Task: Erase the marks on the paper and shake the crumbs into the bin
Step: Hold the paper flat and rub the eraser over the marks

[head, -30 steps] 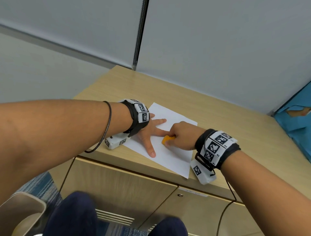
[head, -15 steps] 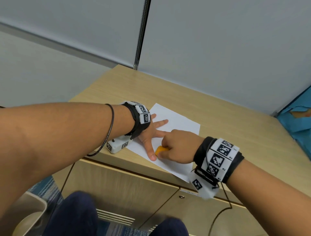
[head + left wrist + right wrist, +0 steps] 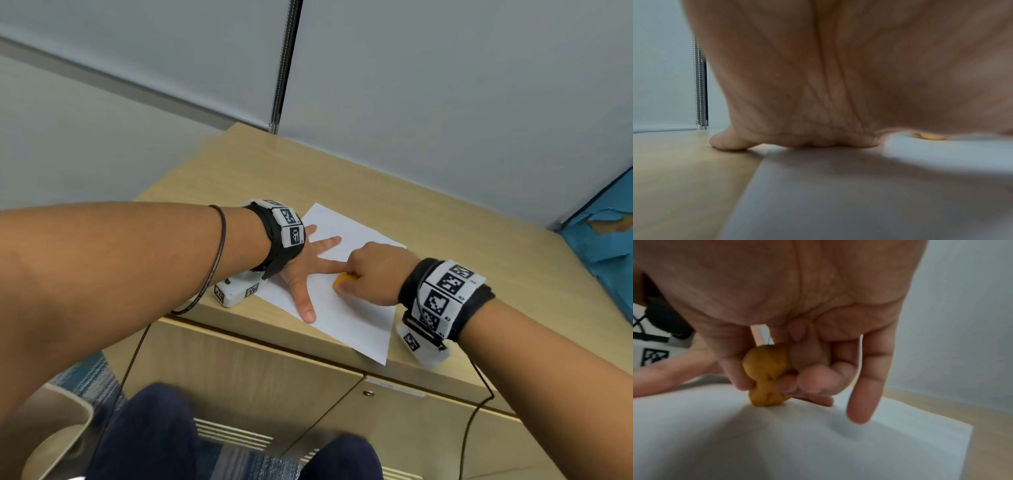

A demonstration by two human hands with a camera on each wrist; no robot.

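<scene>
The left hand (image 3: 301,270), fingers spread, is pressing the paper (image 3: 356,322) flat on the worktop (image 3: 445,219) while the right hand (image 3: 371,277), just beside it, is pinching and rubbing the orange eraser (image 3: 342,279) there; harder strokes toward the unpinned near edge are risking creasing or tearing.

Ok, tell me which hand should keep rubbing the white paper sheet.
Right: the right hand already pinches the orange kneaded eraser against the white paper sheet; the left hand lies flat, pinning it.

Bare forearms, black wristbands (image 3: 445,301) with checkered white tags, thin black bracelet (image 3: 219,246), navy trousers (image 3: 144,435)
</scene>
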